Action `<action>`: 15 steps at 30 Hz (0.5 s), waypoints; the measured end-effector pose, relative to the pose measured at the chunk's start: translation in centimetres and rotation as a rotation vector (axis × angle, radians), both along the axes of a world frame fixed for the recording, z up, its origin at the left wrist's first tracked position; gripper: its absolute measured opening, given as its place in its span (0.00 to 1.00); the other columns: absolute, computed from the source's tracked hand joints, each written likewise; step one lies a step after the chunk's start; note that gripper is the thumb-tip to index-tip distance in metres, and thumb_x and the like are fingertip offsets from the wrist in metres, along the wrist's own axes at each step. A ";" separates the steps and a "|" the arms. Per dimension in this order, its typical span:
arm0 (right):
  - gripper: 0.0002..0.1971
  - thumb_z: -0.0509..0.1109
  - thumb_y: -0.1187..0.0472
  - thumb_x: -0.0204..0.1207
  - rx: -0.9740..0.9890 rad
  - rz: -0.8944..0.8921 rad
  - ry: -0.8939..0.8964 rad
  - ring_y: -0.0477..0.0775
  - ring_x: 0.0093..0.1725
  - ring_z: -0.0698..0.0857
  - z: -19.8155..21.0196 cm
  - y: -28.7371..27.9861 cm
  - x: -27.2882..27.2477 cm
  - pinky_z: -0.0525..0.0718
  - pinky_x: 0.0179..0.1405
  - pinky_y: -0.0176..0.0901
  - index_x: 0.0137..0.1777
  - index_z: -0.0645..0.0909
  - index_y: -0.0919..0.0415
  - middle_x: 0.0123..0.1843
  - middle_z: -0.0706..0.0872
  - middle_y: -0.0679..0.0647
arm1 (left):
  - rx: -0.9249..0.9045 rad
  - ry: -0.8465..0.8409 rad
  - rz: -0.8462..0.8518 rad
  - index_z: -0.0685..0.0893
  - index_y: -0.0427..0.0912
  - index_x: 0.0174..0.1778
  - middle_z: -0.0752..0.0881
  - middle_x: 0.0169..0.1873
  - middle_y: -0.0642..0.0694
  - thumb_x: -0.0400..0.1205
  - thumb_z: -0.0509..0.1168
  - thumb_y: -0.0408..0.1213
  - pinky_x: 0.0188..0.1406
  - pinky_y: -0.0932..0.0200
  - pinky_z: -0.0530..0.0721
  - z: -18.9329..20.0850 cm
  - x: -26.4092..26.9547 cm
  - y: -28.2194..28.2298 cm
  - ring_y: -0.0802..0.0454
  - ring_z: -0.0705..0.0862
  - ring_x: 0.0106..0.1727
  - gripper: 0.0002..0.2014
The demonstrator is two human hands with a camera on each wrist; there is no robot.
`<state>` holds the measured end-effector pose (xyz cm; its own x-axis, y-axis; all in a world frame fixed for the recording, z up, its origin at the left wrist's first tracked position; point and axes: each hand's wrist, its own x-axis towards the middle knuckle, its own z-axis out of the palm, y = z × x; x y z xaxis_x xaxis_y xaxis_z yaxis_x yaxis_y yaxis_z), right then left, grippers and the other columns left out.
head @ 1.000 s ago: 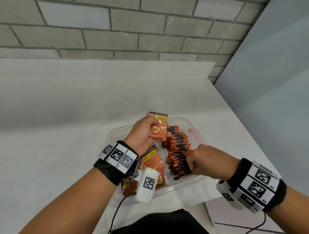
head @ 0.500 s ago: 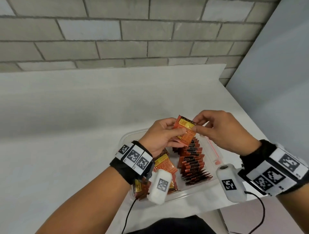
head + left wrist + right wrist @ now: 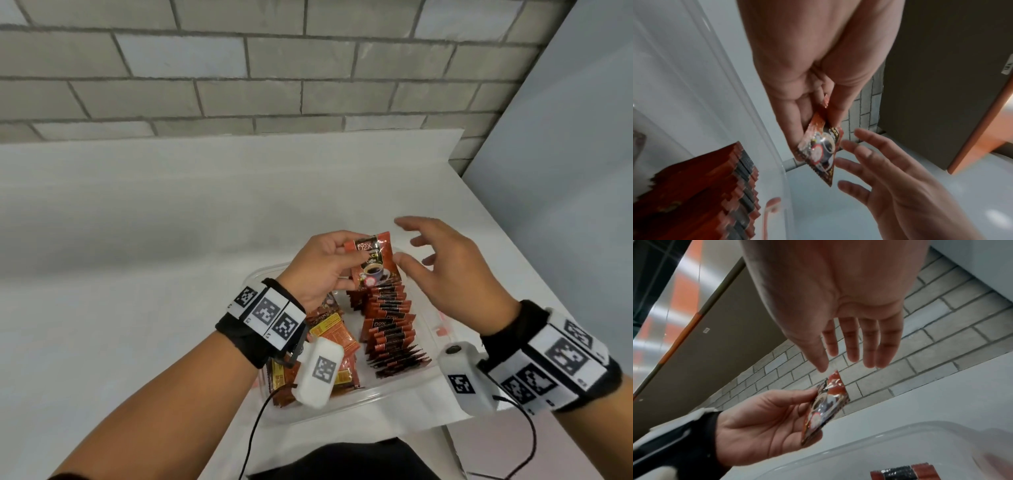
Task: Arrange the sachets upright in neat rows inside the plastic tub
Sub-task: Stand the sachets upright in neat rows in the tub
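My left hand (image 3: 329,263) pinches one red-orange coffee sachet (image 3: 373,262) by its edge, holding it above the far end of the clear plastic tub (image 3: 346,406). The same sachet (image 3: 821,146) (image 3: 828,404) shows in both wrist views. My right hand (image 3: 442,270) hovers just right of the sachet with fingers spread, touching nothing. In the tub's right half a row of upright sachets (image 3: 388,322) runs front to back. Loose sachets (image 3: 337,337) lie flat in the left half, partly hidden under my left wrist.
The tub sits near the front right corner of a white table (image 3: 137,257). A grey brick wall (image 3: 274,68) stands behind the table. A grey panel (image 3: 565,171) rises past the table's right edge. Cables hang from both wrist cameras.
My right hand rose from the row, met the sachet with its fingertips, then let go and spread open. My left hand turned the sachet so its printed front faces me.
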<state>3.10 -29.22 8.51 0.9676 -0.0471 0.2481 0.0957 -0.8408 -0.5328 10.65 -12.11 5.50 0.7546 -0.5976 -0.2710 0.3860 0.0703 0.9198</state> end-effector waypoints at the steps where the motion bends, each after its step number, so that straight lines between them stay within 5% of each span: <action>1: 0.25 0.71 0.58 0.78 0.043 -0.006 0.043 0.44 0.51 0.82 0.1 0.0 0.2 0.81 0.48 0.35 0.74 0.71 0.48 0.61 0.80 0.42 | 0.016 -0.020 -0.029 0.84 0.41 0.55 0.89 0.46 0.41 0.81 0.66 0.26 0.42 0.52 0.89 0.0 -0.3 -0.2 0.49 0.89 0.41 0.10; 4: 0.25 0.69 0.63 0.79 0.266 0.024 0.249 0.49 0.42 0.88 0.5 -0.6 0.5 0.87 0.48 0.44 0.72 0.70 0.43 0.50 0.86 0.46 | 0.047 -0.049 -0.097 0.84 0.39 0.58 0.90 0.45 0.42 0.81 0.66 0.30 0.45 0.49 0.89 0.2 -1.2 -1.0 0.47 0.89 0.44 0.10; 8: 0.13 0.67 0.68 0.80 0.276 0.034 0.366 0.50 0.42 0.89 0.6 -2.2 -1.3 0.87 0.51 0.55 0.53 0.83 0.47 0.43 0.88 0.49 | 0.215 0.054 -0.095 0.81 0.40 0.60 0.88 0.48 0.43 0.82 0.65 0.49 0.49 0.44 0.89 0.4 -1.1 -1.2 0.44 0.89 0.49 0.18; 12: 0.11 0.67 0.69 0.80 0.241 0.138 0.487 0.37 0.40 0.86 0.2 -2.7 -4.1 0.83 0.48 0.40 0.46 0.83 0.50 0.38 0.89 0.41 | 0.387 0.150 -0.168 0.77 0.41 0.63 0.83 0.54 0.38 0.83 0.64 0.51 0.54 0.39 0.87 -0.3 -0.9 -0.8 0.38 0.86 0.54 0.19; 15: 0.09 0.67 0.69 0.79 0.135 0.214 0.512 0.42 0.36 0.85 -0.3 -2.6 -5.1 0.77 0.39 0.28 0.47 0.83 0.53 0.38 0.89 0.48 | 0.414 0.230 -0.225 0.72 0.41 0.66 0.80 0.55 0.34 0.84 0.62 0.52 0.54 0.41 0.87 -0.1 -0.9 -1.0 0.32 0.86 0.53 0.21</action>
<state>-2.03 -31.83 8.24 0.9542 0.1644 -0.2500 -0.0426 -0.7524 -0.6574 9.70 -13.12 5.44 0.5125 -0.5457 -0.6630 0.5452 -0.3898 0.7422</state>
